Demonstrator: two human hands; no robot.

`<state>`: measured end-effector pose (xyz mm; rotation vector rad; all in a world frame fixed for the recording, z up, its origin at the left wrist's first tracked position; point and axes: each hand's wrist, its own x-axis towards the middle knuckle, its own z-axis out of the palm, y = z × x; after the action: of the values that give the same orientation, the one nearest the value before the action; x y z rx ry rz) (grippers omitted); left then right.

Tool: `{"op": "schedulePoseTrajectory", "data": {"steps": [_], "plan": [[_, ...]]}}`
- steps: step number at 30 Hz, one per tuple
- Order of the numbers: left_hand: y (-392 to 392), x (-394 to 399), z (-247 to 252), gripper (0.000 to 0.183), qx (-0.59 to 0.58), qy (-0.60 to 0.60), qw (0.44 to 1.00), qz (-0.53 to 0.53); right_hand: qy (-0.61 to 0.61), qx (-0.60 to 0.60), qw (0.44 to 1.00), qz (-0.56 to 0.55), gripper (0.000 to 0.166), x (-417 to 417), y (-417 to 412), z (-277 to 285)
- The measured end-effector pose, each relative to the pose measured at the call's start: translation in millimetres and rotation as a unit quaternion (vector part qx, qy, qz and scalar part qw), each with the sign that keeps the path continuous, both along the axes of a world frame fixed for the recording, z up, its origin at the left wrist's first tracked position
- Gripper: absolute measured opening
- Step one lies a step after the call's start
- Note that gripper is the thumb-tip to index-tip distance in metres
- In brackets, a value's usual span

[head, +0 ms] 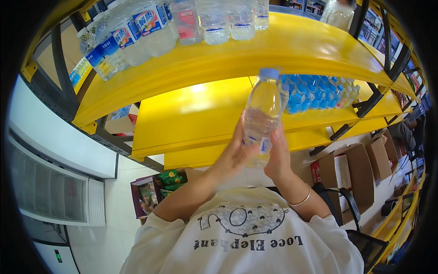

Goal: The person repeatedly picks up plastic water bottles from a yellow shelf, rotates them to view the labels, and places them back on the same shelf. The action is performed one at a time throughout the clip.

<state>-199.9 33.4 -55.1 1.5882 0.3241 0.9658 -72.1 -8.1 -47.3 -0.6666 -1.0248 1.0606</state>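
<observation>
Between my two hands a clear plastic water bottle (262, 113) with a blue cap stands nearly upright, in front of yellow metal shelving. My left hand (236, 147) wraps the bottle's lower left side, somewhat blurred. On its lower right side lies my right hand (279, 149), with a bangle on that wrist. Clear bottles (214, 24) line the upper yellow shelf (260, 51), some with blue labels at the left. Blue bottles (308, 94) are grouped on the shelf below, to the right of the held bottle, with paler bottles (349, 90) at their right end.
Black uprights (398, 65) frame the shelving. Open cardboard boxes (356, 178) and a black chair (366, 243) are at the right. A box of green packets (171, 178) sits low left, near a glass-fronted cabinet (51, 185). A person (338, 15) is beyond the upper shelf.
</observation>
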Motion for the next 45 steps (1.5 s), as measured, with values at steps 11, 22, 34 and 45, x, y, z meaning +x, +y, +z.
{"op": "schedulePoseTrajectory", "data": {"steps": [11,22,34,45], "plan": [[-14,2,18,0.078,-0.095,-0.034,0.994,-0.047,0.004,-0.003,0.999,0.038,0.067,4,9,-8],[-18,-6,17,0.072,-0.065,0.015,0.993,0.096,0.13,-0.052,0.99,0.007,0.059,0,1,2],[14,-15,-41,0.048,-0.252,0.142,0.957,0.023,-0.016,-0.061,0.996,-0.06,0.064,5,10,-67],[61,20,-104,0.043,-0.186,0.21,0.956,0.082,-0.282,-0.03,0.946,-0.156,0.062,36,49,-138]]}}
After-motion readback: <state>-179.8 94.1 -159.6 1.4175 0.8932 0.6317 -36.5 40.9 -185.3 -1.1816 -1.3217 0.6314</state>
